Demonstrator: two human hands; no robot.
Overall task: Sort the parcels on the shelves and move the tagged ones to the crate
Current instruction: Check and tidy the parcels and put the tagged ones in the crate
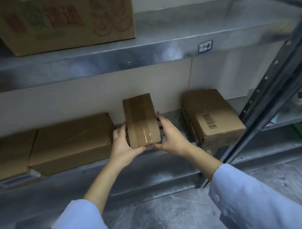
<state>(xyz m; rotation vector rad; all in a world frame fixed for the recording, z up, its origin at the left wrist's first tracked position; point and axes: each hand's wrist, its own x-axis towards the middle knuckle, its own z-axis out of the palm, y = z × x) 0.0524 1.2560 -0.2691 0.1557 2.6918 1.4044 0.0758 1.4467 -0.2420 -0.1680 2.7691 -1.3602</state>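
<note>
A small brown cardboard parcel (pixel 141 120) sealed with clear tape sits in the middle of the lower metal shelf (pixel 170 156). My left hand (pixel 122 143) grips its left side, thumb under the front edge. My right hand (pixel 169 135) grips its right side the same way. I see no tag on its visible faces. To its right lies a parcel with a printed barcode (pixel 212 115). To its left lies a wide flat parcel (pixel 70 142), and another parcel (pixel 6 155) at the far left.
A large printed carton (pixel 64 18) stands on the upper shelf (pixel 139 55), which carries a small blue-edged label (pixel 205 46). A slanted metal upright (pixel 267 89) bounds the right side. Grey marbled floor (pixel 167 216) lies below. No crate is in view.
</note>
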